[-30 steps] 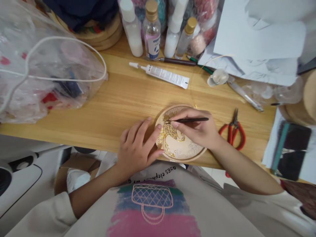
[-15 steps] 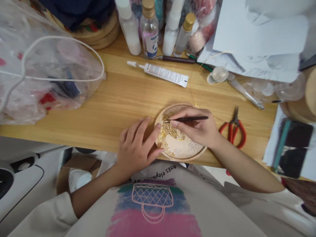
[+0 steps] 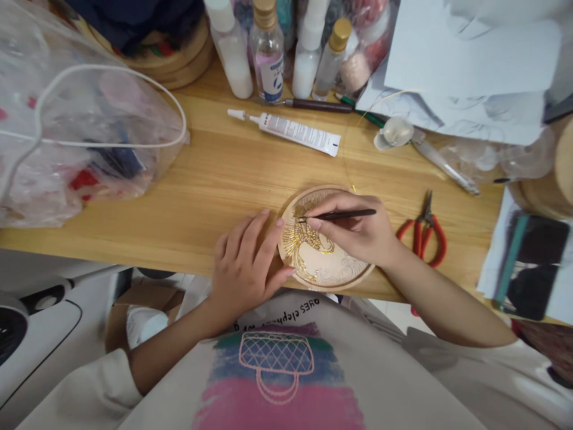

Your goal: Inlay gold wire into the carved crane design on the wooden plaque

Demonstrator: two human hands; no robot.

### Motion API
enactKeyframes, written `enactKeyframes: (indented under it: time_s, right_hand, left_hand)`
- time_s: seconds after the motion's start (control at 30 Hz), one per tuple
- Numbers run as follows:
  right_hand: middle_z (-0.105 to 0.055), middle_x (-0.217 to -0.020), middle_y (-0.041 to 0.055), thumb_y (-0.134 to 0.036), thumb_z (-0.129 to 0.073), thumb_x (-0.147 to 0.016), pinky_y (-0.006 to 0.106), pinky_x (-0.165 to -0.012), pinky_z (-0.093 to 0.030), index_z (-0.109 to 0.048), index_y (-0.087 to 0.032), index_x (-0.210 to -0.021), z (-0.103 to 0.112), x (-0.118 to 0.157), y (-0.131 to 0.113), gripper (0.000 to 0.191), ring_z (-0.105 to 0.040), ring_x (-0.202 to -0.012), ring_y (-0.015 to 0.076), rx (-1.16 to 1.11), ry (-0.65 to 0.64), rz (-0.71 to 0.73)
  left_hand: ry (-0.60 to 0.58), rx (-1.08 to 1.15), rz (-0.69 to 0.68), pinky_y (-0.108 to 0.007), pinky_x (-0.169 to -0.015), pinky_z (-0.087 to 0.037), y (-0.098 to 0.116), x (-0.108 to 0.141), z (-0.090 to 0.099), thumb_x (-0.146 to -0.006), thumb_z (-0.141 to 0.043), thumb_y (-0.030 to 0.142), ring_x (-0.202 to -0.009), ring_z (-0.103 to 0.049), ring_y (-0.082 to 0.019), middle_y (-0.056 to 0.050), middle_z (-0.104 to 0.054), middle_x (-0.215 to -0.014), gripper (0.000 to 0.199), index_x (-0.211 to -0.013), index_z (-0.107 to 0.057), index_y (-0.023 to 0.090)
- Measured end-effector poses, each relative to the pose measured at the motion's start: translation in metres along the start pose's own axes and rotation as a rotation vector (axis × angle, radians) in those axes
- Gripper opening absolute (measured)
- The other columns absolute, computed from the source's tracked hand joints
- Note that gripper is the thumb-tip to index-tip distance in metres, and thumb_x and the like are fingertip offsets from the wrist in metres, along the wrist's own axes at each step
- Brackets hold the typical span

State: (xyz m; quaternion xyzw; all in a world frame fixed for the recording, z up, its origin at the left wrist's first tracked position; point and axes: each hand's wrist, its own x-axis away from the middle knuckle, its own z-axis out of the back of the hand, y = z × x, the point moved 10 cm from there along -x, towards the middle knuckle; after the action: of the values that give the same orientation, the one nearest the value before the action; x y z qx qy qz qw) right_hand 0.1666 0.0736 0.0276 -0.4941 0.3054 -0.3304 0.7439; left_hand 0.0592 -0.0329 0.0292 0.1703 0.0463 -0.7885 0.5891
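A round wooden plaque [image 3: 331,269] with raised gold line work and a pencil-like drawing lies at the table's front edge. My right hand [image 3: 353,227] rests over its right part and grips a thin dark tool [image 3: 347,214], whose tip touches the gold pattern near the upper left. Fingers spread, my left hand [image 3: 246,257] lies on the table at the plaque's left, the index fingertip and thumb at its rim. Nothing is held in it. A small gold bit [image 3: 353,187] of wire shows just above the plaque.
Red-handled pliers [image 3: 423,236] lie right of the plaque. Behind are a white tube [image 3: 299,132], several bottles including one with a label [image 3: 271,71], and paper sheets [image 3: 470,54]. A plastic bag [image 3: 111,125] with a white cable fills the left; a phone [image 3: 535,266] is at the right.
My left index finger has shifted slightly left, from over the plaque's edge to its rim. The right hand and the tool have barely moved.
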Motion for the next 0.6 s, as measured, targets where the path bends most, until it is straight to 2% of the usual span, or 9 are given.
enactKeyframes:
  time_s: [0.3,0.6]
  right_hand:
    - [-0.073,-0.077,0.0027,-0.025,-0.069,-0.083,0.025,-0.060,-0.052,-0.072,-0.019,-0.082,-0.0010,0.0003,0.0017,0.007,-0.067,-0.068,0.0132,0.018,-0.009,-0.023]
    - [-0.072,-0.076,0.0024,-0.023,-0.069,-0.083,0.024,-0.059,-0.051,-0.071,-0.018,-0.082,-0.0005,-0.0001,-0.0008,0.005,-0.066,-0.068,0.0126,0.022,-0.011,0.001]
  left_hand:
    - [0.013,0.017,-0.018,-0.041,-0.094,-0.036,0.0005,0.0033,0.0001,-0.095,-0.039,0.058,-0.118,-0.054,-0.033,-0.019,-0.056,-0.135,0.060,-0.139,-0.051,0.019]
    - [-0.024,-0.012,-0.027,-0.042,-0.092,-0.036,0.0016,0.0024,-0.0028,-0.094,-0.039,0.061,-0.118,-0.054,-0.033,-0.020,-0.056,-0.134,0.060,-0.133,-0.057,0.019]
